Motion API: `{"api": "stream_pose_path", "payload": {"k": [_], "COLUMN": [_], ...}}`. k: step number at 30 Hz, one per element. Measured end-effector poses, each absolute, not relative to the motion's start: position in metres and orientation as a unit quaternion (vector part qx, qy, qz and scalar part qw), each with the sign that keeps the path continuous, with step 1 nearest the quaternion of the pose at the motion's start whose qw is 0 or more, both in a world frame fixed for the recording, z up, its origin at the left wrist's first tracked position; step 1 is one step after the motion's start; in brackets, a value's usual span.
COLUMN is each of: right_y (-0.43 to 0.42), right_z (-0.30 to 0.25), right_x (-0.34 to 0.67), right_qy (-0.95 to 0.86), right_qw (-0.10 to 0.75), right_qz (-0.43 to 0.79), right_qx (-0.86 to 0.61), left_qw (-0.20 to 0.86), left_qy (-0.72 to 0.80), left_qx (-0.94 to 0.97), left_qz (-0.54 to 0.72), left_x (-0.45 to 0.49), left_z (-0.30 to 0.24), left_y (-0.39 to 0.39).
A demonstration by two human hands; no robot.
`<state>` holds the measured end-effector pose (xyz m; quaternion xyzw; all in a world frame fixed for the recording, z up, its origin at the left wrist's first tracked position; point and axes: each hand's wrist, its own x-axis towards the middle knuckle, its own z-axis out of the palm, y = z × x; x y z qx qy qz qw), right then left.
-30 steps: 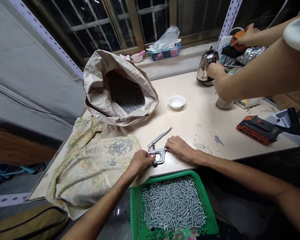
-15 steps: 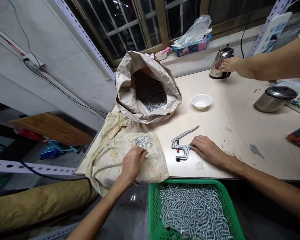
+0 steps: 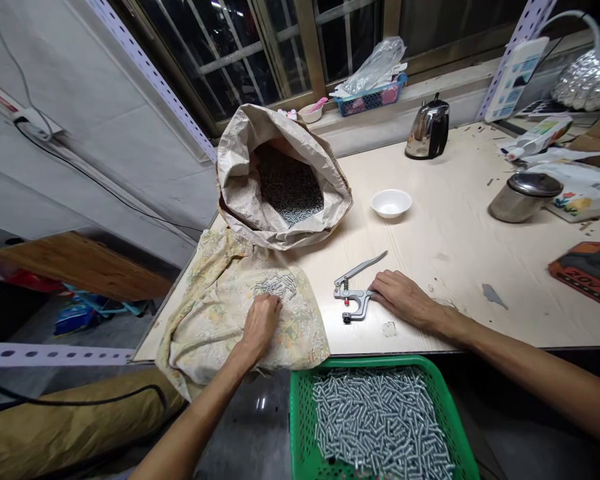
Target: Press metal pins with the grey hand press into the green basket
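My left hand [image 3: 262, 323] is at the near edge of a small pile of silver screws [image 3: 279, 285] on a yellow floral cloth [image 3: 300, 333]. Its fingers are curled together, and whatever they may hold is hidden. On the table to the right, my right hand [image 3: 405, 299] is closed round the handle end of grey snap-fastener pliers [image 3: 361, 301]. The pliers lie flat with their jaws pointing left and their upper lever raised. Below the table edge, a green basket [image 3: 297, 413] is filled with silver screws [image 3: 380, 423].
An open sack [image 3: 235, 167] with screws inside stands behind the cloth. A white bowl [image 3: 391, 203], a steel kettle [image 3: 427, 130] and a lidded metal canister [image 3: 523, 198] stand farther back. An orange-black tool case [image 3: 593, 273] lies at right.
Another person's arm has left the kettle and gone out of view at the right. My left hand has moved slightly closer to the screw pile. My right hand stays at the pliers.
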<state>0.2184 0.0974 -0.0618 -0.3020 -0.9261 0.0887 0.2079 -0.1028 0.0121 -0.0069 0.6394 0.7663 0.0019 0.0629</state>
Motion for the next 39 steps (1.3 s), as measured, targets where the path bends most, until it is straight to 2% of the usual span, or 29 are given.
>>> {"api": "stream_pose_path", "payload": {"k": [3,9,15,22,27,33,39], "right_y": [0.094,0.084,0.081,0.083,0.086,0.090,0.085], "right_z": [-0.055,-0.039,-0.033,-0.037,-0.043,-0.052,-0.048], "right_x": [0.219,0.222,0.223,0.224,0.222,0.222,0.224], "right_qy": [-0.938,-0.941,-0.946,-0.940,-0.942,-0.954,-0.960], "right_qw": [0.207,0.201,0.188,0.205,0.191,0.152,0.120], "right_qz": [0.025,0.004,-0.009,0.012,-0.027,-0.051,-0.031], "right_qx": [-0.276,-0.274,-0.263,-0.273,-0.274,-0.252,-0.250], "left_qw": [0.083,0.353,0.392,0.392,0.412,0.477,0.590], "left_qy": [0.755,0.718,0.704,0.709,0.720,0.690,0.658], "left_qx": [0.644,0.507,0.444,0.455,0.464,0.518,0.459], "left_qz": [0.096,0.320,0.393,0.369,0.311,0.168,0.088], "left_x": [-0.091,-0.031,0.007,0.016,0.010,0.002,0.002], "left_z": [-0.004,-0.002,-0.019,-0.027,-0.028,-0.017,-0.006], "left_y": [0.005,-0.006,-0.001,0.006,0.012,0.027,0.030]}}
